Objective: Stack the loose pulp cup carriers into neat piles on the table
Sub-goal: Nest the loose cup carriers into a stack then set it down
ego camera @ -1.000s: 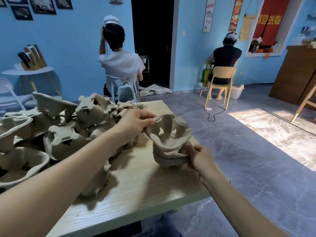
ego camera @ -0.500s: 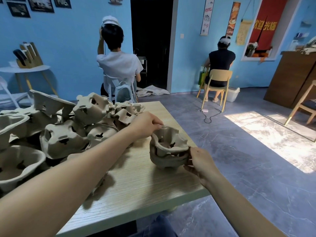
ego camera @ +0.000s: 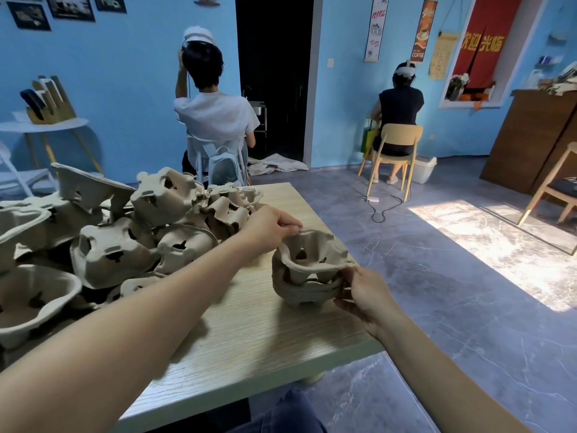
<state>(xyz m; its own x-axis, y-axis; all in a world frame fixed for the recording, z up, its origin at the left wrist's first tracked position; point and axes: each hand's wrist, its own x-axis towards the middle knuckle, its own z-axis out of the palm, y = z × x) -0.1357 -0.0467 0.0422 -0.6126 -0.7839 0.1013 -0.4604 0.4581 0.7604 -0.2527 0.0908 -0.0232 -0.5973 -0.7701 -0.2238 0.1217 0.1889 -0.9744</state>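
Observation:
A small stack of nested pulp cup carriers (ego camera: 307,278) stands near the right edge of the wooden table (ego camera: 249,332). Its top carrier (ego camera: 312,251) sits upright in the ones below. My left hand (ego camera: 270,228) pinches that top carrier's far left rim. My right hand (ego camera: 367,293) holds the stack's right side, with its fingers curled on the rims. A loose heap of carriers (ego camera: 125,239) covers the left half of the table, many tipped over or upside down.
The table's right edge lies just beyond the stack, with grey tiled floor (ego camera: 437,292) past it. Two people sit on chairs with their backs to me, one in white (ego camera: 215,120) behind the table, one in black (ego camera: 399,117) farther right.
The tilted top carrier came down and settled into the stack. My left hand stayed on its rim and my right hand kept its hold on the stack's side.

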